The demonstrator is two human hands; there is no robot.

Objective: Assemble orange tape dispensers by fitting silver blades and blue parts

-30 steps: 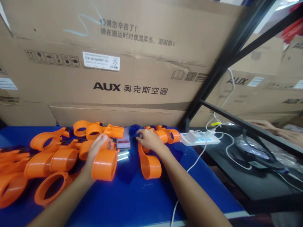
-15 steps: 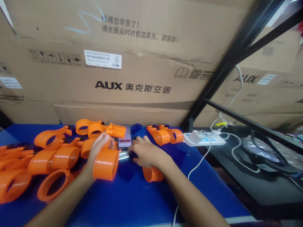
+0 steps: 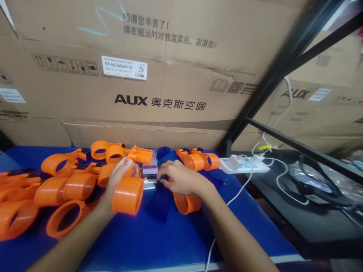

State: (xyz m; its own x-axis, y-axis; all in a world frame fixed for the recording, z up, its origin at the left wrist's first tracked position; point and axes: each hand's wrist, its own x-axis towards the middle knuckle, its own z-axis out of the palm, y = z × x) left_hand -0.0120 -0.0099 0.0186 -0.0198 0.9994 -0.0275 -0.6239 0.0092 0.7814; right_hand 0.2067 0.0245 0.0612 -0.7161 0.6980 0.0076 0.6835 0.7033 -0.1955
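My left hand (image 3: 120, 179) is closed around an orange plastic ring holder (image 3: 128, 195), its round ring hanging below the fingers and its slotted end rising above them. My right hand (image 3: 180, 177) bends its fingers down just right of a phone (image 3: 149, 164) with a lit screen. Whatever those fingertips may pinch is hidden. Beneath the right wrist lies another orange ring (image 3: 187, 204), partly covered. A shiny metal strip (image 3: 150, 184) shows between the hands, in front of the phone. Dark blue cloth (image 3: 159, 206) lies just below it.
Several orange ring holders (image 3: 79, 187) crowd the left of the blue table (image 3: 159, 241); two more (image 3: 195, 161) are at the back right. A white power strip (image 3: 244, 165) with cables sits right of them. Large cardboard boxes (image 3: 170, 124) stand behind, beside a black metal frame (image 3: 255, 90).
My right hand has moved slightly up and right, away from the metal strip. The orange ring under its wrist has shifted a little right. My left hand keeps its hold almost unmoved.
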